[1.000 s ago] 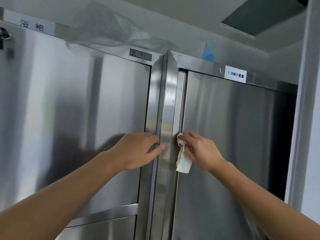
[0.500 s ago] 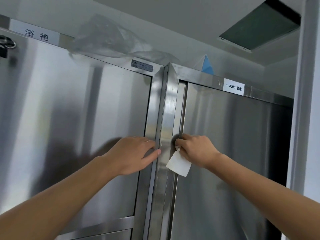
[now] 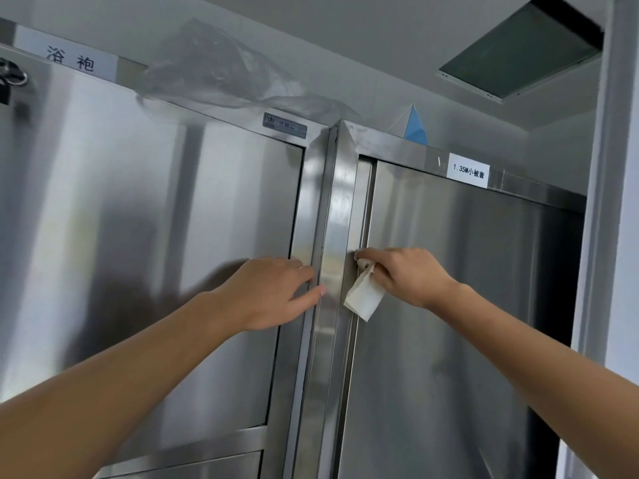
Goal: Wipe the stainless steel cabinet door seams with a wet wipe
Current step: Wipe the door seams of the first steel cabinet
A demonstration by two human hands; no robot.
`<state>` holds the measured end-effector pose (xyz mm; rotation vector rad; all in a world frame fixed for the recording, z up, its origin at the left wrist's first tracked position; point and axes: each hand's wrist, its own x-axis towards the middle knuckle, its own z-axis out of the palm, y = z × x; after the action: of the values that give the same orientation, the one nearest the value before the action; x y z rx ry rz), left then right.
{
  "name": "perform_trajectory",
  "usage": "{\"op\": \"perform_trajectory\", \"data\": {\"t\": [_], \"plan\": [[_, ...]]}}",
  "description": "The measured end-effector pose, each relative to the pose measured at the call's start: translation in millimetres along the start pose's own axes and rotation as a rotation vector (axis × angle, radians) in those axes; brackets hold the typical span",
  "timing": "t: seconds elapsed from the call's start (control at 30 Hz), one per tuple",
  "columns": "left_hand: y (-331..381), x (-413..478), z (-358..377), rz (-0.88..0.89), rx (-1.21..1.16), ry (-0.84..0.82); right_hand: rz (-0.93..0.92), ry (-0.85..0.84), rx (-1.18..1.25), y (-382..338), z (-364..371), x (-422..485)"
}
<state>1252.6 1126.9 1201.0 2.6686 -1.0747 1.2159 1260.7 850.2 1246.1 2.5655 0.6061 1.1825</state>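
Two stainless steel cabinets stand side by side, and a vertical frame post [image 3: 337, 209] runs between them. My right hand [image 3: 406, 276] grips a white wet wipe [image 3: 363, 297] and presses its top against the seam along the left edge of the right cabinet door [image 3: 460, 305]. The lower part of the wipe hangs loose below my fingers. My left hand [image 3: 273, 292] rests flat on the left cabinet door [image 3: 173, 236] at its right edge, with the thumb touching the post.
Crumpled clear plastic [image 3: 221, 77] and a blue pointed object [image 3: 415, 127] lie on top of the cabinets. White labels [image 3: 468, 171] are stuck to the top rails. A padlock [image 3: 10, 81] hangs at far left. A grey wall edge [image 3: 612, 202] stands close on the right.
My right hand with the wipe has stayed at the right door's seam, regripping so the wipe's lower part hangs free. The view has tilted slightly upward. My left hand has barely moved.
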Motion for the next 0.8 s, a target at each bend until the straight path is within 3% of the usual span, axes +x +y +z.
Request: {"op": "perform_trajectory", "data": {"t": [0.17, 0.8], "plan": [[5.9, -11.4, 16.6, -0.001, -0.037, -0.019, -0.035, -0.127, 0.045, -5.5, 13.3, -13.5], [26.8, -69.0, 80.3, -0.043, -0.089, -0.163, -0.175, -0.156, 0.095, -52.4, 86.3, -91.6]]}}
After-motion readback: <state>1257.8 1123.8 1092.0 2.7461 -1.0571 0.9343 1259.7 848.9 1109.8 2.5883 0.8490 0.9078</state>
